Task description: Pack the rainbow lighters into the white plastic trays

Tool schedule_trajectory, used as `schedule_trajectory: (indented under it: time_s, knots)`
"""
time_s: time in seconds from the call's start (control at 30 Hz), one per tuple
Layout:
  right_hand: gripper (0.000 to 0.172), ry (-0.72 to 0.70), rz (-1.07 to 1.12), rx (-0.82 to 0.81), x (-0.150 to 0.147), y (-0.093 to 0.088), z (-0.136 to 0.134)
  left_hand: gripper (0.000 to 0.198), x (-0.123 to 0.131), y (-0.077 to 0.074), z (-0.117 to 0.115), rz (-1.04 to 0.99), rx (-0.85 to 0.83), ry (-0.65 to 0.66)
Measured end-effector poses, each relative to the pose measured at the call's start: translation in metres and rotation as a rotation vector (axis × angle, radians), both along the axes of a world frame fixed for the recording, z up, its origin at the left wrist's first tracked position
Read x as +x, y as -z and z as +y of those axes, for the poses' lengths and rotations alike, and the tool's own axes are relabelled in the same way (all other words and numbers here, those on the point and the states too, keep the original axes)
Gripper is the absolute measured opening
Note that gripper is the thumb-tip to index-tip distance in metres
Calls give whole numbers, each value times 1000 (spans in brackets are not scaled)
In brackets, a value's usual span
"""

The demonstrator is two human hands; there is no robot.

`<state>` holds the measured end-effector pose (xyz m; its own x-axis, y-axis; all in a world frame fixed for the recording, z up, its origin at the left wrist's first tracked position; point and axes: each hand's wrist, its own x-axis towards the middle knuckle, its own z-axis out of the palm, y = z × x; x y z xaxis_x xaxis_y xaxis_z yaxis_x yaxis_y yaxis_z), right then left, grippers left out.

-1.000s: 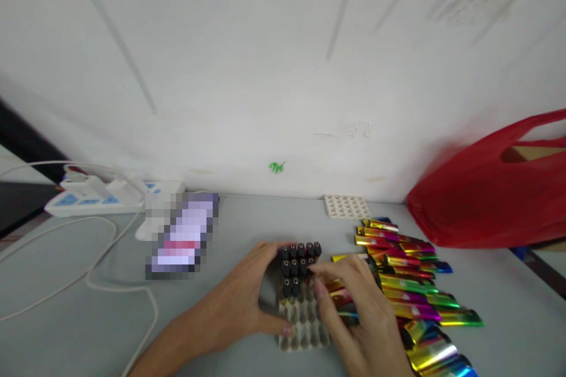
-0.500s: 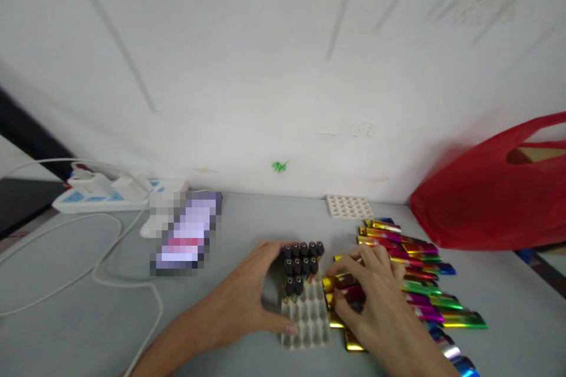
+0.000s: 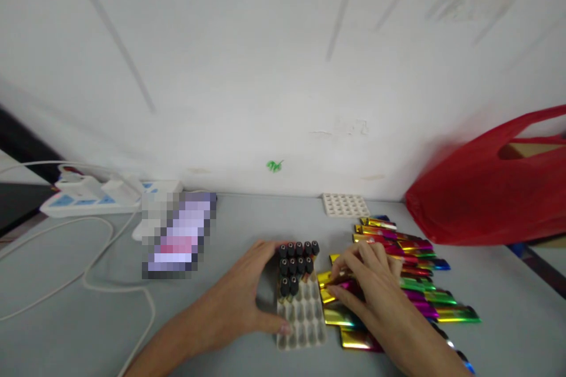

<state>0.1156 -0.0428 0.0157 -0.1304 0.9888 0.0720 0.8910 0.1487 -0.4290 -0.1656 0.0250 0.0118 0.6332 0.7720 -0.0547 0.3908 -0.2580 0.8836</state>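
A white tray (image 3: 303, 324) with rows of round hollows lies on the grey table. Several black-topped pieces (image 3: 292, 265), each with a small ring on its end, stand upright in its far rows; the near hollows are bare. My left hand (image 3: 241, 294) grips the tray from the left, thumb on the near corner and fingertips hidden behind the far side. To the right, my right hand (image 3: 371, 288) bends over a pile of shiny metallic-coloured flat cases (image 3: 420, 283). Its thumb and index finger close on a gold-and-magenta case (image 3: 328, 294) beside the tray.
A second white tray (image 3: 345, 205) lies by the wall. At right stands a red bag (image 3: 477, 194). On the left are a blurred phone (image 3: 183, 235), a white power strip (image 3: 88, 203) and a looping white cable (image 3: 110, 288).
My right hand's fingers have shifted slightly over the gold-ended cases, and more of the near cases show. My left hand keeps its hold on the tray. The whole view has shifted slightly.
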Motion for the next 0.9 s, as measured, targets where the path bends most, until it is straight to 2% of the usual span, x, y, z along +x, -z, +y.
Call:
schedule_trajectory:
  time_s: [0.2, 0.4, 0.57, 0.67, 0.77, 0.9]
  knots:
    - [18, -28, 32, -51, -2, -10, 1, 113, 0, 0, 0, 2, 11, 5]
    - [27, -8, -11, -82, 1, -7, 1, 108, 0, -2, -1, 17, -1, -4]
    - [27, 14, 36, -78, 5, -8, 2, 108, 1, -4, -1, 20, -13, -3]
    - [21, 37, 162, -33, 7, -13, 0, 106, 1, -4, -1, 8, -16, 1]
    - [8, 64, 354, 38, 5, -18, -5, 108, 1, -3, -1, 1, -4, 6]
    - [21, 104, 636, 39, -4, -26, -9, 110, 0, -2, -2, 2, -4, 5]
